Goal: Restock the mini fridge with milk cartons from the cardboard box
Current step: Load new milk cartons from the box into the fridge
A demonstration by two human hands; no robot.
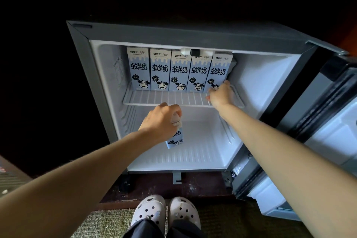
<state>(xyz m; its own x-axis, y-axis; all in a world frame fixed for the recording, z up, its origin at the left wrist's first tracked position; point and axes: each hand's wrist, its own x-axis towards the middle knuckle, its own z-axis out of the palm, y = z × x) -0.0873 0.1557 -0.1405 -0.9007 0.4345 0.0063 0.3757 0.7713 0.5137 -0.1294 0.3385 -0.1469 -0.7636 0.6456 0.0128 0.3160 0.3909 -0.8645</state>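
Nearest the camera, pale clogs (166, 210) on a rug (108, 222). Past them, left hand (160, 121) clamps the top of a tilted milk carton (174, 139) at the mini fridge (173, 31) lower compartment. Further in, right hand (221, 94) sits at the base of the rightmost carton (218, 69) on the wire shelf (166, 98); can't tell if it grips. Left of it, four more cartons (160, 69) stand side by side. Fridge door (318, 121) open right.

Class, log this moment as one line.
left hand: grips loose carton | right hand: grips rightmost shelf carton | fridge: open
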